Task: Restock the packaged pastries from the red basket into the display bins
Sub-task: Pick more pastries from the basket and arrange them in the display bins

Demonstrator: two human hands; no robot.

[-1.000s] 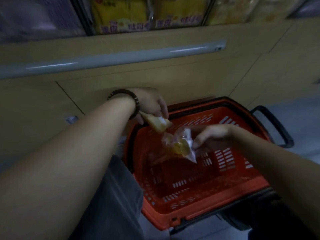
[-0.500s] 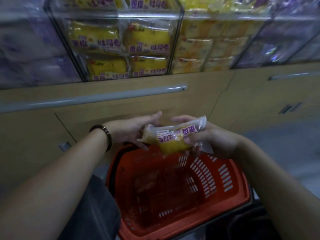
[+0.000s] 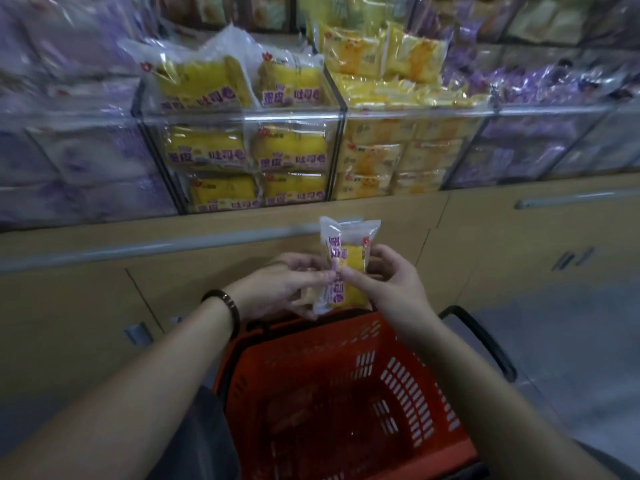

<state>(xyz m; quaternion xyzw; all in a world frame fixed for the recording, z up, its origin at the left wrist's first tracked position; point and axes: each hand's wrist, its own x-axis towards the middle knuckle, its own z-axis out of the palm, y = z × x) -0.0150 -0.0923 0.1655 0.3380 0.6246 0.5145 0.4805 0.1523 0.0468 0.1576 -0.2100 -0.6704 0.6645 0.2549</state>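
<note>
A yellow packaged pastry [image 3: 349,268] with purple lettering stands upright between both hands, above the far rim of the red basket [image 3: 408,382]. My left hand [image 3: 287,289] grips its left edge, fingers curled round the wrapper. My right hand [image 3: 391,282] pinches its right side with thumb and fingers. The basket sits on the floor below; its dim inside shows what looks like another pack at the bottom. Clear display bins [image 3: 242,116] above the counter hold matching yellow packs.
A wooden cabinet front [image 3: 485,244] with a grey rail runs under the bins. Neighbouring bins hold purple packs [image 3: 69,157] on the left and right and paler yellow packs [image 3: 391,150] in the middle. The basket's black handle [image 3: 485,344] juts right. Grey floor lies to the right.
Both hands lifted the pastry out of the basket and turned it from lying sideways to standing upright. The view tilted up from the basket to the bins.
</note>
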